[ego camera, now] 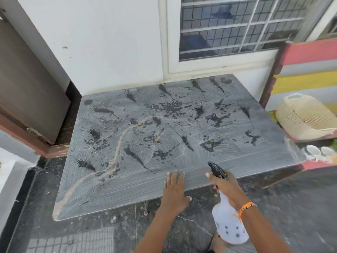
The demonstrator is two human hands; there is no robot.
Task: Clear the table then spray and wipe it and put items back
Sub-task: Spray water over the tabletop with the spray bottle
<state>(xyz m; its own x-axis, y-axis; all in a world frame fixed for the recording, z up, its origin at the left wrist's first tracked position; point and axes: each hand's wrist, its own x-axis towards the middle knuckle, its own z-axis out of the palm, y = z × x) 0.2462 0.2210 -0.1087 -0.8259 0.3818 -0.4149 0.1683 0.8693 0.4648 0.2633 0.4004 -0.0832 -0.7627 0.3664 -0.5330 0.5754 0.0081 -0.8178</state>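
Note:
The grey table (127,194) stands against a white wall, its dusty top bare of items and dotted with dark wet spray marks. My right hand (226,187) grips a white spray bottle (228,221) with a black trigger head, held over the table's near edge and pointing across the top. My left hand (175,189) lies flat, fingers spread, on the near edge just left of the bottle. It holds nothing. No cloth is in view.
A cream woven basket (302,115) rests on a ledge right of the table, with white spoon-like pieces (321,152) below it. A barred window (237,24) is behind, a brown door (27,88) at left, and dark floor tiles (91,234) in front.

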